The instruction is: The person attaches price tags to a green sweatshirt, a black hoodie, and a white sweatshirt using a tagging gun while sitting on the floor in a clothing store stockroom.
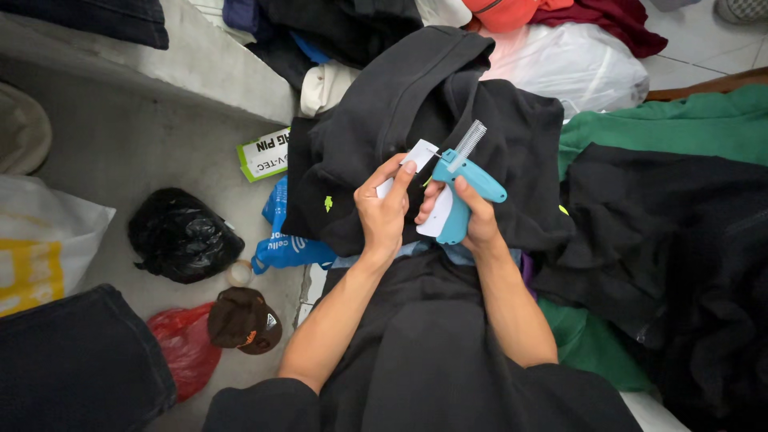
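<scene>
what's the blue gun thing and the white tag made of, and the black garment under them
Blue tagging gun: looks like moulded plastic, smooth, slightly glossy, held in the right hand. White tag: probably thin card, flat and matte, pinched by the left hand. Black garment: soft matte knit, likely fleece, folds thickly.

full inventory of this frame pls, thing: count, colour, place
tagging gun: 1, light blue, in right hand, centre
paper tag: 1, white, pinched by left hand at the gun's tip
black garment: 1, black, on the lap under the hands
green garment: 1, green, right
dark clothes pile: 1, black, right
clear bag: 1, whitish, top right
black bag: 1, black, floor left
red bag: 1, red, floor lower left
cap: 1, brown, beside red bag
blue bag: 1, blue, left of lap
box: 1, white and green, floor centre left
left hand: 1, holds tag
right hand: 1, grips gun
</scene>
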